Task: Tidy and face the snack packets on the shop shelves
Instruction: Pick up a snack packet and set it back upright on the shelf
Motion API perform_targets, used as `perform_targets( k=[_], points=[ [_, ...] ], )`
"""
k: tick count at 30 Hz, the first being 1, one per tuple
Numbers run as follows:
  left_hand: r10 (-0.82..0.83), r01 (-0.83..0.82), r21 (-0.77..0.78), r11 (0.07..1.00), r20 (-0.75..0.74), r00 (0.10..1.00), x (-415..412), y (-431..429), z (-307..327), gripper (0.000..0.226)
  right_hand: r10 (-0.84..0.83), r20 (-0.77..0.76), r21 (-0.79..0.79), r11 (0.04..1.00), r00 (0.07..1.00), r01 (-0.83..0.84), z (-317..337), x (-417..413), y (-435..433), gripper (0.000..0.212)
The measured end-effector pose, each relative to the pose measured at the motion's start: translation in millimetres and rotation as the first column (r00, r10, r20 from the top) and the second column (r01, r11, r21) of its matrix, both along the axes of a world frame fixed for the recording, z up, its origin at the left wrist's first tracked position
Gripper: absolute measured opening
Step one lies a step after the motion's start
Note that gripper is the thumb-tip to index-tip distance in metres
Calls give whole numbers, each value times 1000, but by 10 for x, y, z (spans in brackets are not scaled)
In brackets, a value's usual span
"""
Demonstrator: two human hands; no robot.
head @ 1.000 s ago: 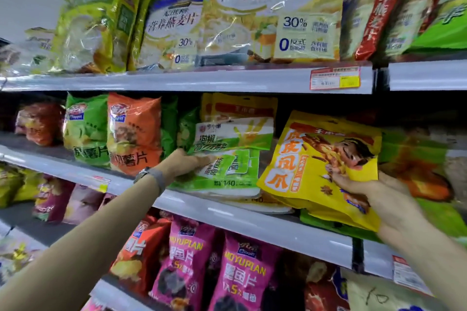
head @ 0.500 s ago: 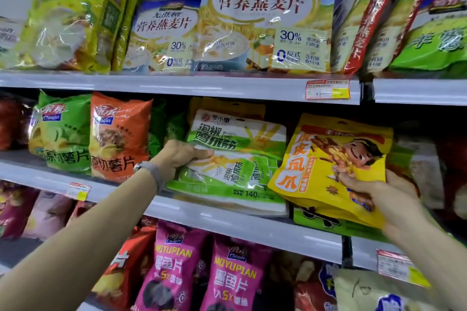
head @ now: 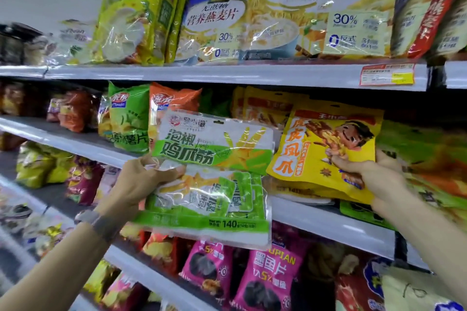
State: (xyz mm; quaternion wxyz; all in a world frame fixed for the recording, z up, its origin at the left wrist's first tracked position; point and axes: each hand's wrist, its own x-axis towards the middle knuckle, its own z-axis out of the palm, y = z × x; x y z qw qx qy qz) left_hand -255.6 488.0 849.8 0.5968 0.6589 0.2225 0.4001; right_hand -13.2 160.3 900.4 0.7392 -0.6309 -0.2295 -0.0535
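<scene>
My left hand (head: 137,185) grips the left edge of a green and white snack packet (head: 212,177), thumb on its front, and holds it out in front of the middle shelf (head: 328,222), upright and facing me. My right hand (head: 371,177) pinches the lower right part of a yellow packet (head: 326,149) with a cartoon figure, which leans on the same shelf just right of the green one. More yellow packets (head: 262,106) stand behind both.
Green (head: 129,118) and orange (head: 171,101) crisp bags stand to the left on the middle shelf. Large oat bags (head: 310,7) fill the top shelf, which carries a price tag (head: 386,74). Pink packets (head: 267,283) hang along the shelf below.
My left hand has pulled the green and white packet off the shelf, up and towards me. My right hand keeps its hold on the yellow packet. The view has shifted closer.
</scene>
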Motion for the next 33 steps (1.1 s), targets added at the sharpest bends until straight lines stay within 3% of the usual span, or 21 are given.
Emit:
perform_targets(
  k=[3, 7, 8, 11, 13, 17, 20, 23, 28, 32, 33],
  points=[
    [153, -153, 58, 986, 8, 988, -316, 118, -137, 54, 50, 12, -42, 998, 999, -49, 28, 5, 416, 57],
    [249, -249, 52, 967, 17, 968, -722, 218, -279, 47, 46, 40, -88, 995, 998, -43, 84, -48, 933, 118],
    [257, -257, 40, 965, 7, 966, -818, 250, -307, 48, 30, 44, -85, 996, 999, -26, 101, -65, 1042, 123],
    [275, -275, -17, 961, -13, 961, -1060, 294, -350, 64, -1, 23, -90, 996, 1000, 3, 96, -78, 1297, 103],
    [289, -288, -50, 956, 8, 957, -1161, 307, -364, 57, -15, 59, -151, 988, 998, 24, 74, -117, 1423, 97],
    [287, -285, -68, 956, 30, 957, -1198, 281, -383, 34, -73, 295, -363, 914, 953, 182, -20, -205, 1564, 74],
    [257, -251, -100, 963, 48, 965, -1134, 228, -372, 40, -108, 405, -479, 821, 908, 312, -81, -217, 1526, 84],
    [171, -161, -143, 977, 58, 984, -1001, 155, -357, 44, -110, 354, -553, 776, 929, 303, -110, -240, 1387, 87],
    [90, -72, -192, 979, 87, 992, -641, -122, -208, 16, -43, 396, -611, 733, 917, 299, -103, -205, 1175, 98],
    [13, 9, -224, 975, 96, 995, -450, -287, -69, 53, -7, 465, -570, 763, 885, 306, -138, -181, 1001, 90],
    [-1, 20, -230, 973, 84, 996, -380, -329, -22, 49, -16, 450, -542, 790, 893, 287, -150, -172, 938, 84]
  ],
)
